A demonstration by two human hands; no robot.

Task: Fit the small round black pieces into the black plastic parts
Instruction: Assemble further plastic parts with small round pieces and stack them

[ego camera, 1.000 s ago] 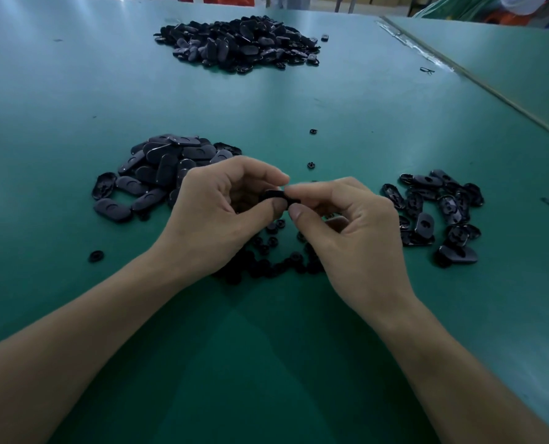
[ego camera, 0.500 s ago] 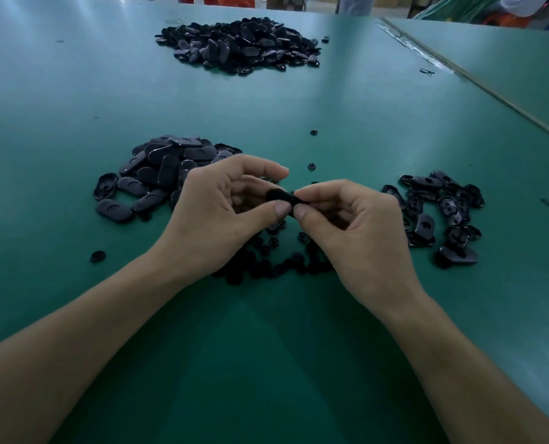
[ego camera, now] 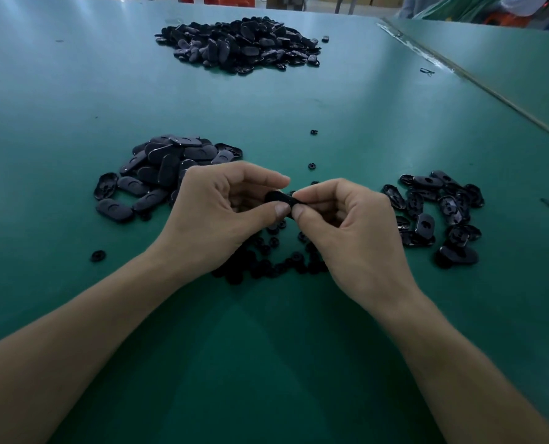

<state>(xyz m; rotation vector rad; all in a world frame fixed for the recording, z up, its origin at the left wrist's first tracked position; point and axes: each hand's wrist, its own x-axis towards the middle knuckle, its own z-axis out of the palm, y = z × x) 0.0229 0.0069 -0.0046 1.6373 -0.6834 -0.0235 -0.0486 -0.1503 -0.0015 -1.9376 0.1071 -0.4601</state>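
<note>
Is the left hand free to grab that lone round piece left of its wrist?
Likely not yet: left hand and right hand both pinch a black part. The way to the lone round piece looks open.

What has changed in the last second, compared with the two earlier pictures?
Nothing clearly moved. The left hand and the right hand still pinch the same black plastic part between them, above the small round pieces. The left pile, right pile and far pile lie as before.
</note>
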